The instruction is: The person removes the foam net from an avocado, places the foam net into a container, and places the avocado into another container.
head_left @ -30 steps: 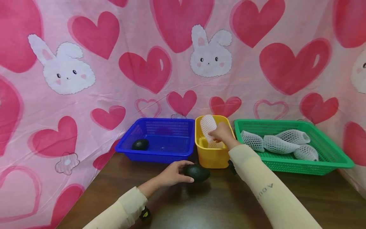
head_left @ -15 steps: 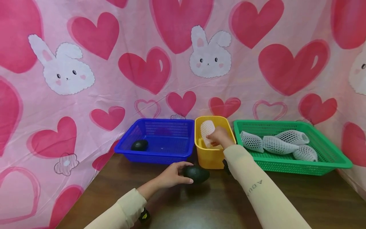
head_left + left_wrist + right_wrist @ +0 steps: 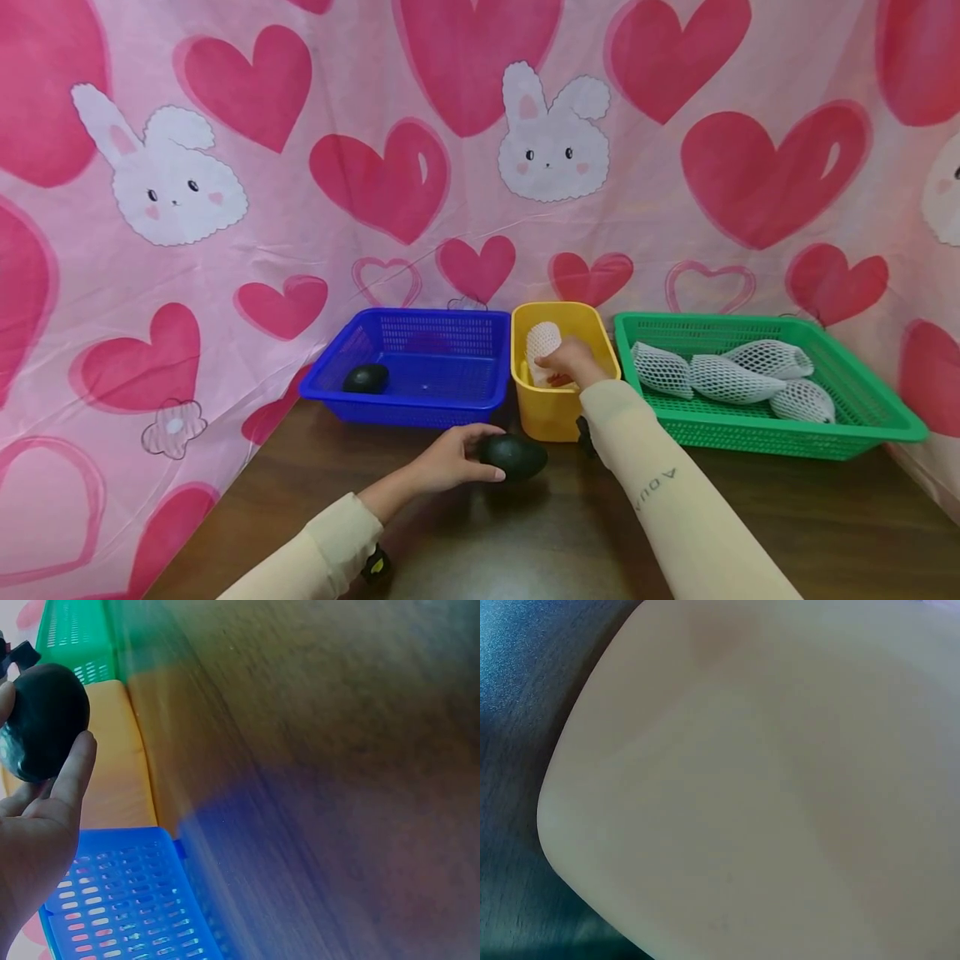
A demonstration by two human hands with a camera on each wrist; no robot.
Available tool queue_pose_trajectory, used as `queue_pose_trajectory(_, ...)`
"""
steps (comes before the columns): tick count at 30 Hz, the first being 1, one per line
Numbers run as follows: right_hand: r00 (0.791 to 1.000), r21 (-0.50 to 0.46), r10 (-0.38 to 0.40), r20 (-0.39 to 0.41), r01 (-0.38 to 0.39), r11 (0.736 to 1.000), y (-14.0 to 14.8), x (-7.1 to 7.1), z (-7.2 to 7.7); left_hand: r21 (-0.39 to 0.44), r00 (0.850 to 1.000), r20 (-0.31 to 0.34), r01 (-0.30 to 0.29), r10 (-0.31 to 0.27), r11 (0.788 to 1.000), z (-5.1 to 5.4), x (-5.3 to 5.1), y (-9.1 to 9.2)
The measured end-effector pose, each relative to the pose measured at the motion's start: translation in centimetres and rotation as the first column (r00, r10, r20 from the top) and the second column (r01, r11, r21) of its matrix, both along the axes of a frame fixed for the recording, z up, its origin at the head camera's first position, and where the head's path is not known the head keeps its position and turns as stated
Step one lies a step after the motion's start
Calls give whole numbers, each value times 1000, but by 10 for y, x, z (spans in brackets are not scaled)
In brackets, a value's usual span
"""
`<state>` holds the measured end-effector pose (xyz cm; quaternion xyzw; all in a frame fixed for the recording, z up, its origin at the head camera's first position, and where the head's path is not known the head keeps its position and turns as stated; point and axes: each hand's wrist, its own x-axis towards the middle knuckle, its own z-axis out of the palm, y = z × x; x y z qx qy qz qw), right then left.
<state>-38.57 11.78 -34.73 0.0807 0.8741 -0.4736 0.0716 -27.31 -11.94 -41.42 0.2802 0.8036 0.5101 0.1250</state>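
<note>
My left hand (image 3: 455,458) grips a dark green avocado (image 3: 517,457) by its left end, in front of the yellow bin. In the left wrist view thumb and fingers curve round the avocado (image 3: 51,720). My right hand (image 3: 572,360) reaches inside the yellow bin (image 3: 558,417) and pinches a white foam net sleeve (image 3: 542,343) at its right side. The fingertips and lower end of the net are partly hidden by the hand. A pale blurred surface, apparently cloth, fills most of the right wrist view, so the right hand does not show there.
A blue basket (image 3: 420,408) on the left holds another avocado (image 3: 366,378). On the right stands a green basket (image 3: 772,437) with several net-wrapped fruits (image 3: 735,379). All stand on a dark wooden table (image 3: 510,550), before a pink heart-patterned cloth (image 3: 465,200).
Inside the yellow bin, my right hand and the foam net sleeve have come lower and slightly to the left. The left hand keeps its hold on the avocado almost in place.
</note>
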Motion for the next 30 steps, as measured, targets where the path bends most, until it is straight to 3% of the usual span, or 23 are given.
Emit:
queue_pose_trajectory(5, 999, -27, 28, 18, -27, 999, 0, 0, -1, -5, 1000, 4, 0, 0, 1000, 0, 0, -1)
queue_pose_trajectory(15, 976, 102, 199, 84, -207, 973, 0, -3, -2, -14, 1000, 3, -4, 4, 1000, -1, 0, -2)
queue_pose_trajectory(25, 963, 191, 232, 138, -256, 948, -1, -1, 2, -40, 1000, -5, -12, 12, 999, 1, -1, -4)
queue_pose_trajectory(30, 959, 184, 247, 135, -270, 945, -2, 1, 6, -46, 1000, -3, -17, 17, 999, 4, -1, -5)
